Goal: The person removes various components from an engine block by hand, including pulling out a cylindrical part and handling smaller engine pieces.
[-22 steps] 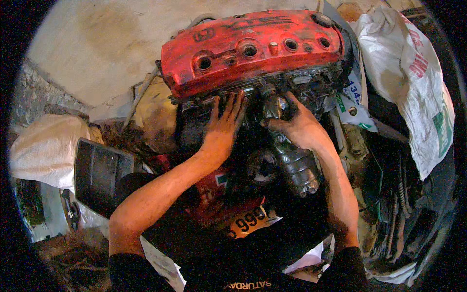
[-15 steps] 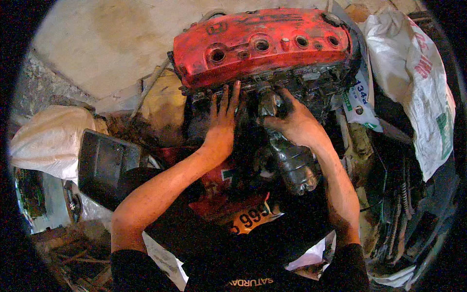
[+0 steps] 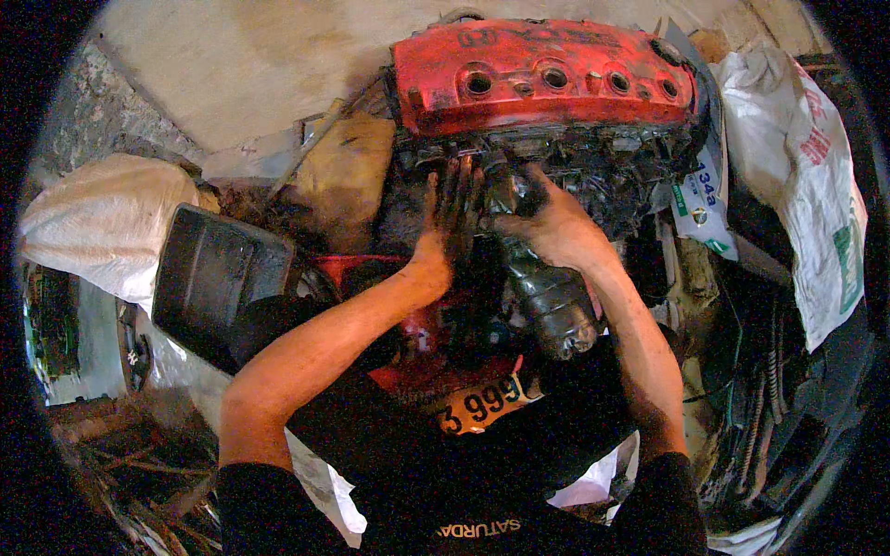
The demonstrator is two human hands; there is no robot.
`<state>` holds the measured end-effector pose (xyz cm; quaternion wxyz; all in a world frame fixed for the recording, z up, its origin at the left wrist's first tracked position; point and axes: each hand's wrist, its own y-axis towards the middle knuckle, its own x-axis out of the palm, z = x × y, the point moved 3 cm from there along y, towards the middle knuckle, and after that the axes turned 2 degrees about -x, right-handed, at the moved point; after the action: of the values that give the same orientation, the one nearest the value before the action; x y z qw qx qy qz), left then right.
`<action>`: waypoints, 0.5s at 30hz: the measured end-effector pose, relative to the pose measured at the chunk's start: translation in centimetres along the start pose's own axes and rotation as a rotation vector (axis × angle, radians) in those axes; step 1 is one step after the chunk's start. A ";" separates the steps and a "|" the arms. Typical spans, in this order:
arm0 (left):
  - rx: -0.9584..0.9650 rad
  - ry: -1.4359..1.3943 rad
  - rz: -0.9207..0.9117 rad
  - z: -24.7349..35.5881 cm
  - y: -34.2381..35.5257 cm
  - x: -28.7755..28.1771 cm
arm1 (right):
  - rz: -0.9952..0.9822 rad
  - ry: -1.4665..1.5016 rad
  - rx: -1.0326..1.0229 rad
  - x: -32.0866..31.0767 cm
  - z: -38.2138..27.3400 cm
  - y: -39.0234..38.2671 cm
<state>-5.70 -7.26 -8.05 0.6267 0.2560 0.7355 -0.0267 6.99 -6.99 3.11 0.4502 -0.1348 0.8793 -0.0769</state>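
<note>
My left hand has its fingers stretched upward against the dark, greasy engine, just below the red valve cover with round holes along it; the fingertips are partly shaded. My right hand is wrapped round the upper part of a dark plastic bottle, thumb across it and fingers curled toward its neck. The bottle lies slanted, with its base toward me, beside my left hand. An orange plate with dark digits shows below, between my forearms.
A grimy rectangular tray and a pale woven sack lie at the left. A stained yellowish piece stands left of the engine. A long white sack hangs at the right, beside hoses and other clutter.
The engine and surroundings have shifted rightward in the view, with the left side rising. The bottle and both hands appear slightly higher, still in much the same position against the engine.
</note>
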 end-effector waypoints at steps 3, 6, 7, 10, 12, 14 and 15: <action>-0.015 0.118 -0.014 -0.8 -0.4 -0.1 | -0.039 0.029 -0.052 0.9 -0.8 -0.1; -0.015 -0.039 0.033 -1.7 -0.9 -0.3 | -0.067 0.003 -0.039 2.0 -1.6 -0.3; -0.010 -0.137 0.044 -1.7 -1.0 -0.7 | -0.071 -0.016 -0.017 2.1 -1.6 -0.5; -0.025 -0.052 -0.064 -1.5 -0.9 -1.5 | -0.007 0.024 -0.081 2.5 0.1 0.2; -0.030 0.050 -0.050 -1.6 -0.5 -1.4 | 0.041 0.007 -0.048 1.3 0.4 -0.1; -0.018 0.063 0.096 -1.7 0.2 -0.1 | 0.119 -0.045 0.005 -0.4 1.1 -0.4; 0.005 0.124 0.111 -1.5 0.8 -0.1 | 0.127 -0.056 0.040 -0.8 1.5 -0.6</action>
<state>-6.77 -6.06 -7.43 0.5799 0.2993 0.7574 0.0221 8.78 -7.34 3.03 0.4811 -0.0718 0.8715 -0.0620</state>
